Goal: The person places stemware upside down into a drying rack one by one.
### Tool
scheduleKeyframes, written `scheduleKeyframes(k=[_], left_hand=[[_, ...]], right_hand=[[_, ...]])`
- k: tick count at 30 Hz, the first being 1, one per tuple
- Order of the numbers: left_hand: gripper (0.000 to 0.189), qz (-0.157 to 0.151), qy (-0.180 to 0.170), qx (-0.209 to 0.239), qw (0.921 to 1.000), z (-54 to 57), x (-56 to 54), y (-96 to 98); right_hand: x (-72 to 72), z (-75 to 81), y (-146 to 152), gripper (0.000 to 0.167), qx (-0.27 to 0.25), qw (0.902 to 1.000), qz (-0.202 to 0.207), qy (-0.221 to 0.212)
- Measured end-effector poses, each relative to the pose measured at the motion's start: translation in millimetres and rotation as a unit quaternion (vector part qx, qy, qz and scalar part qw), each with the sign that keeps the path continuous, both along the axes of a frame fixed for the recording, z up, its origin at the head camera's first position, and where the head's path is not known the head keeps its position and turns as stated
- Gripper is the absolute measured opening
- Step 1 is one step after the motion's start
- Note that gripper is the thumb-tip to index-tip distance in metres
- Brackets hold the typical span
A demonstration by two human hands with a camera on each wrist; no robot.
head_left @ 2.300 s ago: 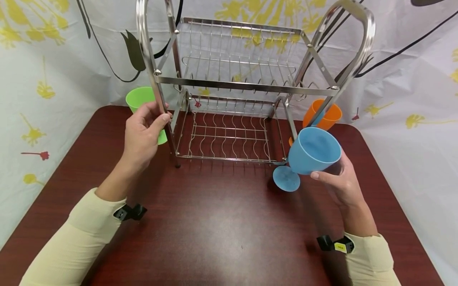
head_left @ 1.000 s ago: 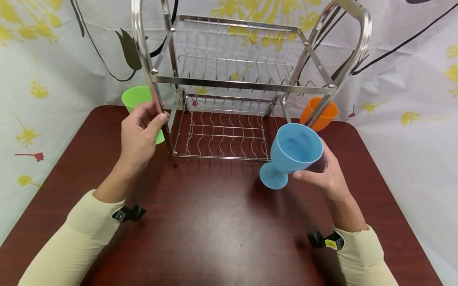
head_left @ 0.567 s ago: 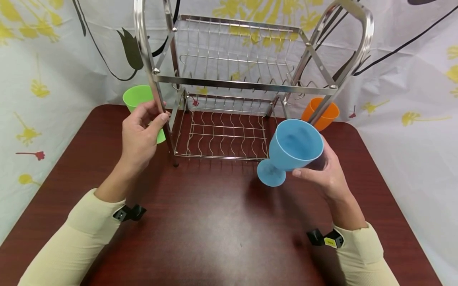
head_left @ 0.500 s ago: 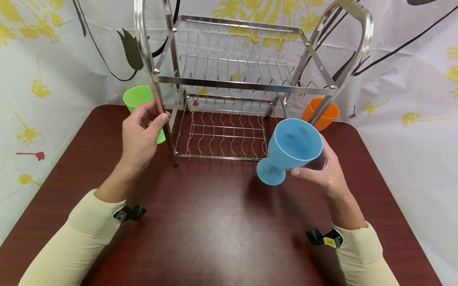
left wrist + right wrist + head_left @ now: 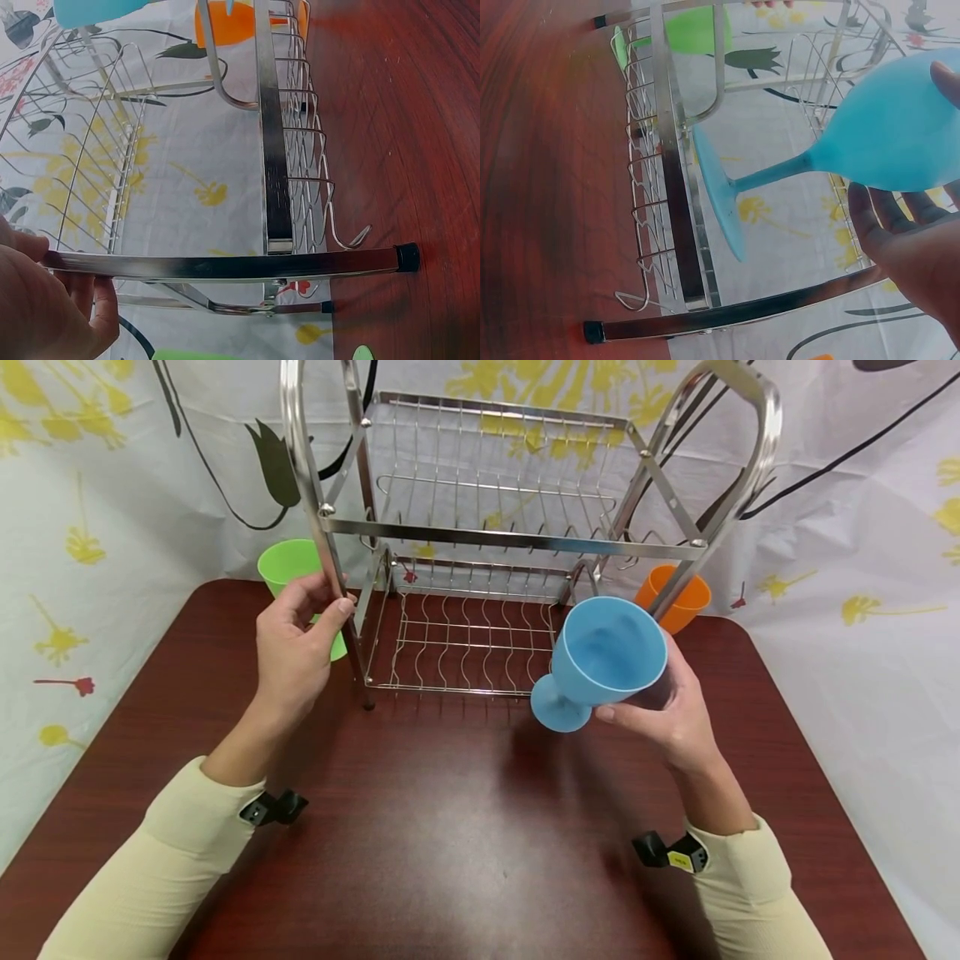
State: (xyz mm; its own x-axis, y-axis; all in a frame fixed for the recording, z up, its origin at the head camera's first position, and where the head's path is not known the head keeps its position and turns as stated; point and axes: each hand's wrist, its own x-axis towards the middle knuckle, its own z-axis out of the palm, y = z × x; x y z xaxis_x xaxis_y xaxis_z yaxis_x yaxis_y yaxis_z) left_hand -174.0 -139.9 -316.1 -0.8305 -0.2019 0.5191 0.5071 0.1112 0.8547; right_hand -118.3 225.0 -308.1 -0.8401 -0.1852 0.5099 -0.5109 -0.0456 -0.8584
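My left hand (image 5: 292,639) pinches the front left upright of a two-tier metal dish rack (image 5: 510,538). In the left wrist view, the thumb and fingers of that hand (image 5: 56,307) lie on both sides of the upright (image 5: 225,267). My right hand (image 5: 678,714) grips a blue plastic goblet (image 5: 611,647) round its bowl. The goblet tilts, mouth toward me, held up before the rack's lower right front. In the right wrist view, its round foot (image 5: 718,193) points toward the rack's front rail (image 5: 676,202); contact with the rack cannot be told.
A green goblet (image 5: 285,562) stands left of the rack, partly hidden by my left hand. Behind the right upright is an orange goblet (image 5: 684,600). The wire lower shelf (image 5: 472,647) sits just above the dark red table (image 5: 450,827). Patterned white sheeting (image 5: 862,560) hangs around.
My right hand has carried the blue goblet leftward from beside the right upright, and slightly up and toward the lower shelf. My left hand keeps its pinch on the rack.
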Motion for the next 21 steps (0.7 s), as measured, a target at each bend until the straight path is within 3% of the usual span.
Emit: scheduleKeyframes(k=[15, 21], left_hand=[[0.021, 0.034, -0.004, 0.007, 0.9994, 1.3, 4.2, 6.5], [0.024, 0.043, -0.002, 0.025, 0.9988, 0.8, 5.2, 10.4]], right_hand=[[-2.2, -0.5, -2.9, 0.091, 0.044, 0.9970, -0.058, 0.023], [-2.8, -0.7, -6.4, 0.092, 0.040, 0.9967, -0.062, 0.035]])
